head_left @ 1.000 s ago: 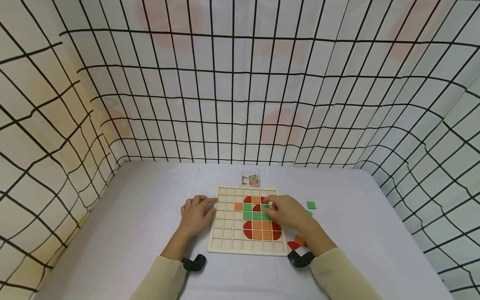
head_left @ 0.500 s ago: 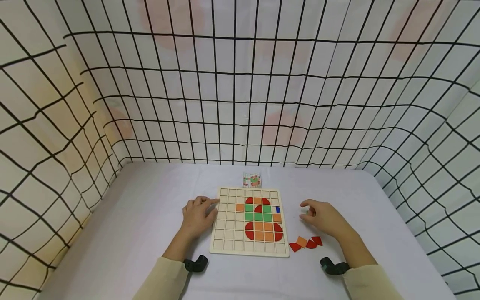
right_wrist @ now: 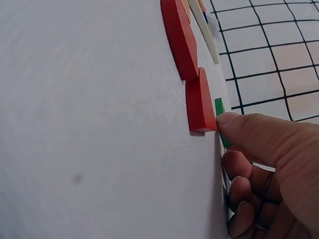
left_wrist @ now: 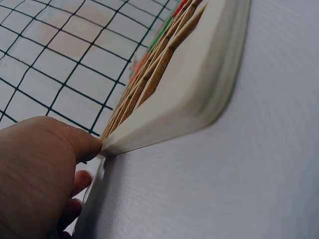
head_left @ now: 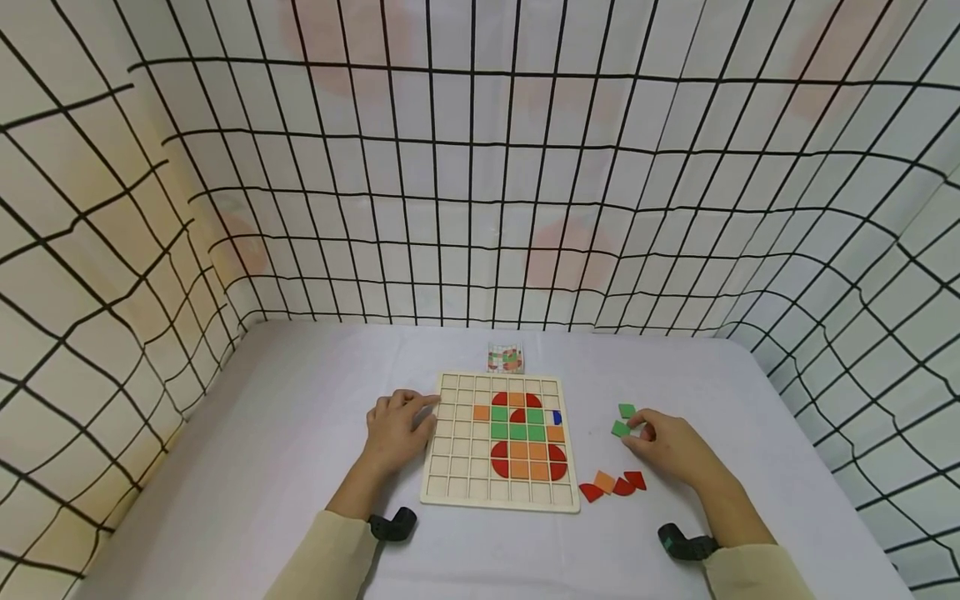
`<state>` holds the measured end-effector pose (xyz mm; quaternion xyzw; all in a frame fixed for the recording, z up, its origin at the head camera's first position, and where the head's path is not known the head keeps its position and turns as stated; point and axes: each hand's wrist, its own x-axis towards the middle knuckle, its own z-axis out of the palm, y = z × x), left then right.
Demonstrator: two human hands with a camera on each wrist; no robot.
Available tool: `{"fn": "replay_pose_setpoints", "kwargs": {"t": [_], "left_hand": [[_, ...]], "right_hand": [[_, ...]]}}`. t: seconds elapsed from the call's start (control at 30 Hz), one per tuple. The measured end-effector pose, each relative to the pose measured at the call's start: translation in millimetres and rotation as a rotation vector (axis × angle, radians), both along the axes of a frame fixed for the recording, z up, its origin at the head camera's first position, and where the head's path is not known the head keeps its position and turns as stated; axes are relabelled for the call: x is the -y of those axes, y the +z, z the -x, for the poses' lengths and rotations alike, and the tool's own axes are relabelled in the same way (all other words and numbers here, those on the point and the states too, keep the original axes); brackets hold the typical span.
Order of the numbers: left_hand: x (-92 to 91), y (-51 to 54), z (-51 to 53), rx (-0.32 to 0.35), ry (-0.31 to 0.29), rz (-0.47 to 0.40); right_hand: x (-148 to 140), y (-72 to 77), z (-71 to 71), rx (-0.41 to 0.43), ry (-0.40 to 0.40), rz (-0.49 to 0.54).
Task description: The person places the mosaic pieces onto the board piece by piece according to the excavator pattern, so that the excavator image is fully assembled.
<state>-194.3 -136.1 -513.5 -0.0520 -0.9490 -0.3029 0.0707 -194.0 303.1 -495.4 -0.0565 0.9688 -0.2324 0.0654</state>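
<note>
My left hand rests at the left edge of a pale wooden grid board; its thumb and forefinger touch the rim. In the left wrist view, the thumb presses the board's side. Red, orange and green tiles fill several squares on the board's right half, with a small blue piece near the right edge. My right hand is right of the board, thumb and forefinger apart beside a green square tile. Another green tile lies just beyond. In the right wrist view, the thumb overlaps a green tile.
Red quarter-round tiles and an orange square tile lie in a row near the board's lower right corner. A small patterned card sits behind the board. Black wire mesh surrounds the white table at back and sides.
My right hand has left the board and moved right to the loose green tiles. A blue piece and an orange tile on the board, hidden before, now show. My left hand stays put.
</note>
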Motion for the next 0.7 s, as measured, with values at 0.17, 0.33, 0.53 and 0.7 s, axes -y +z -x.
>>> {"fn": "replay_pose_setpoints", "kwargs": {"t": [0.17,0.33,0.53,0.7], "left_hand": [[-0.1,0.6,0.5,0.003,0.003,0.003],[0.2,1.1,0.2,0.008,0.001,0.001],[1.0,1.5,-0.2,0.010,0.001,0.002],[0.7,2.3,-0.9,0.003,-0.005,0.000]], "right_hand": [[-0.5,0.3,-0.5,-0.012,0.006,-0.003],[1.6,1.5,-0.7,-0.016,0.012,-0.014],[11.7,8.3,0.3,-0.024,0.024,-0.005],[28.7,17.9,0.2,-0.006,0.020,-0.003]]}}
